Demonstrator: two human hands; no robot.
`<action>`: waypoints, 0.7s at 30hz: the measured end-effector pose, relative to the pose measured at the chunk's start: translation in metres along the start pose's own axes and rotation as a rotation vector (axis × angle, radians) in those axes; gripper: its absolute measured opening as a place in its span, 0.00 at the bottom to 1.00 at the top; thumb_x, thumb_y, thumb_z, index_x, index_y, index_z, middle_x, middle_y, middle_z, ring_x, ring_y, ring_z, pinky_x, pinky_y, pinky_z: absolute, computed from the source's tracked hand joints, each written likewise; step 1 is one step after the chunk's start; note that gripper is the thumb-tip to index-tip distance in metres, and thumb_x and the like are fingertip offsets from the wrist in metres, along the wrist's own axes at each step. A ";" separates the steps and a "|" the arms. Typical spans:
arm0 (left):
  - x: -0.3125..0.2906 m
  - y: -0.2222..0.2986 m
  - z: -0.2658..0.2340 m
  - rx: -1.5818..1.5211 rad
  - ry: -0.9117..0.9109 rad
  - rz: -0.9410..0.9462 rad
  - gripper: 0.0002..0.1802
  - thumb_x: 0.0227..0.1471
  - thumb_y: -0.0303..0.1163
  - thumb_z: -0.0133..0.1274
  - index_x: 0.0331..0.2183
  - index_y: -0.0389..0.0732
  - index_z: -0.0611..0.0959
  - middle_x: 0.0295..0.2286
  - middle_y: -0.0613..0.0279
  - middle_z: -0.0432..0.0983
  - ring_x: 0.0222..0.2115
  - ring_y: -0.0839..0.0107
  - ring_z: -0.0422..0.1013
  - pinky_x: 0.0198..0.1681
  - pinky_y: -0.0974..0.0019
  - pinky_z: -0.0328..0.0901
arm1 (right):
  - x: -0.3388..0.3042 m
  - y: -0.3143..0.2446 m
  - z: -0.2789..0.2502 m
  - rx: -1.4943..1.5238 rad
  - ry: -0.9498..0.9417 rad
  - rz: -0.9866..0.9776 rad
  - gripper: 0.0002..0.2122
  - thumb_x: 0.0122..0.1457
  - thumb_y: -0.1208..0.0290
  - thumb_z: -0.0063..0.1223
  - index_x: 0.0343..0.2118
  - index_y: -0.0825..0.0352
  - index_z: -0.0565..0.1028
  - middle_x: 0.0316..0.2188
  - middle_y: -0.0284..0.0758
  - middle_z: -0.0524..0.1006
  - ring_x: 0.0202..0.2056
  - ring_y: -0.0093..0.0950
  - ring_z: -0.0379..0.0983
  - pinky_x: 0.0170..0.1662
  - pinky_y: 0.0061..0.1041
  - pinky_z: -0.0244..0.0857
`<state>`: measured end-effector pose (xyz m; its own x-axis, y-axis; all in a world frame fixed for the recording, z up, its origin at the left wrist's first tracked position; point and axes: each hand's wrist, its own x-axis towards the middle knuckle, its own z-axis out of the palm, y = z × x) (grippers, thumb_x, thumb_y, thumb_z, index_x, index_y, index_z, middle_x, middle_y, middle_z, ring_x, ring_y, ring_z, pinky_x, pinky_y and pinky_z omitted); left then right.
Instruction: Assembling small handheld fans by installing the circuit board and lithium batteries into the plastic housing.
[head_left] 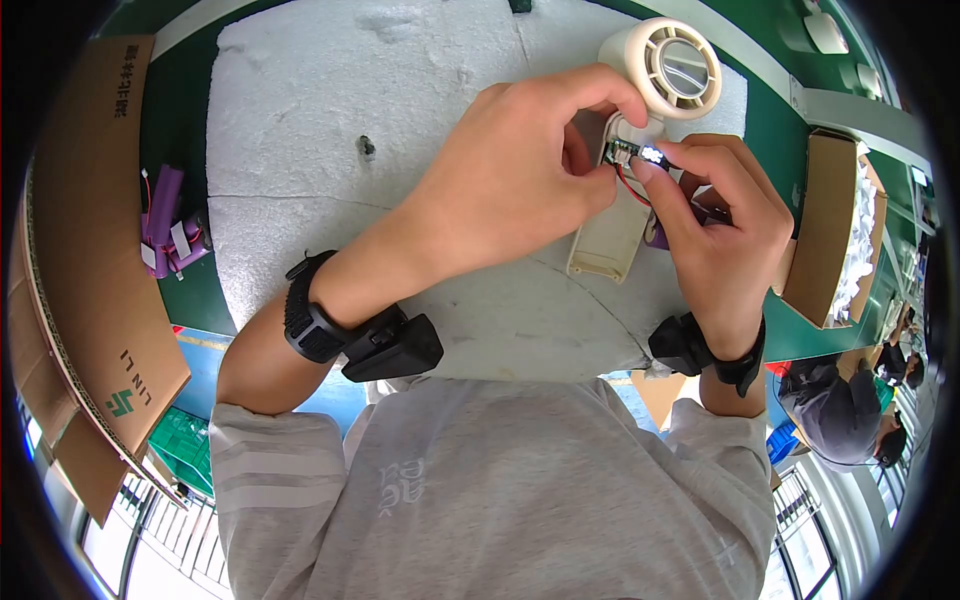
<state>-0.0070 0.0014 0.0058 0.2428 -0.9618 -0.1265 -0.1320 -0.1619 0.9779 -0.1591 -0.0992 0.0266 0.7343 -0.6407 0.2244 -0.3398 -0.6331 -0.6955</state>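
Note:
A cream handheld fan (640, 65) lies at the far right of the foam pad, its round grille facing up and its handle shell (605, 240) pointing toward me. My left hand (530, 160) curls around the upper handle, thumb and fingers closed on the fan. Between the thumb and forefinger of my right hand (735, 195) is a small circuit board (621, 153) with a glowing white display. A red wire (630, 186) bends down from the board. Part of a purple battery (656, 236) shows beneath my right hand; the rest is hidden.
The white foam pad (330, 110) covers the green table. Several purple batteries (165, 225) lie by its left edge, next to a large cardboard sheet (90, 240). A cardboard box (815, 230) with white pieces stands on the right. Another person (840, 410) is beyond it.

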 end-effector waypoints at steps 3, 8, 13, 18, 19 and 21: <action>0.001 -0.001 0.000 0.004 0.001 -0.004 0.19 0.42 0.17 0.53 0.40 0.40 0.76 0.39 0.68 0.73 0.25 0.83 0.68 0.30 0.76 0.64 | 0.000 0.000 0.000 -0.045 0.018 -0.044 0.07 0.44 0.80 0.64 0.28 0.68 0.79 0.25 0.32 0.76 0.19 0.20 0.71 0.20 0.18 0.64; 0.003 -0.004 -0.007 -0.023 -0.065 0.051 0.19 0.44 0.17 0.54 0.41 0.40 0.77 0.37 0.67 0.75 0.28 0.82 0.70 0.31 0.75 0.66 | 0.000 -0.001 0.000 -0.156 0.032 -0.188 0.07 0.44 0.79 0.65 0.28 0.68 0.79 0.25 0.32 0.76 0.19 0.20 0.72 0.20 0.18 0.64; 0.008 -0.007 -0.011 0.086 -0.075 0.221 0.16 0.48 0.19 0.56 0.41 0.41 0.81 0.37 0.59 0.78 0.33 0.70 0.75 0.35 0.70 0.70 | 0.001 -0.001 0.000 -0.097 0.016 -0.024 0.10 0.44 0.77 0.66 0.30 0.68 0.77 0.25 0.32 0.76 0.20 0.20 0.72 0.20 0.19 0.64; 0.008 -0.003 -0.014 0.281 -0.061 0.388 0.14 0.48 0.21 0.56 0.39 0.43 0.84 0.38 0.51 0.78 0.36 0.60 0.76 0.37 0.66 0.71 | 0.006 0.005 -0.008 0.072 -0.214 0.276 0.14 0.45 0.76 0.65 0.34 0.67 0.73 0.23 0.31 0.74 0.19 0.21 0.71 0.22 0.20 0.65; 0.008 -0.003 -0.014 0.312 -0.049 0.397 0.14 0.48 0.22 0.57 0.39 0.44 0.84 0.39 0.50 0.78 0.36 0.58 0.76 0.37 0.66 0.71 | 0.006 0.007 -0.012 0.072 -0.209 0.281 0.14 0.45 0.76 0.65 0.34 0.67 0.73 0.23 0.31 0.74 0.19 0.21 0.71 0.22 0.20 0.65; 0.009 -0.004 -0.014 0.306 -0.050 0.403 0.14 0.48 0.22 0.57 0.39 0.44 0.84 0.38 0.50 0.77 0.35 0.58 0.76 0.38 0.66 0.71 | 0.008 0.009 -0.019 0.133 -0.373 0.200 0.16 0.46 0.80 0.63 0.37 0.67 0.70 0.25 0.30 0.72 0.23 0.19 0.70 0.24 0.18 0.64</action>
<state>0.0089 -0.0035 0.0034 0.0692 -0.9694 0.2356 -0.4827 0.1741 0.8583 -0.1676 -0.1185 0.0349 0.8321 -0.5286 -0.1681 -0.4360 -0.4359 -0.7873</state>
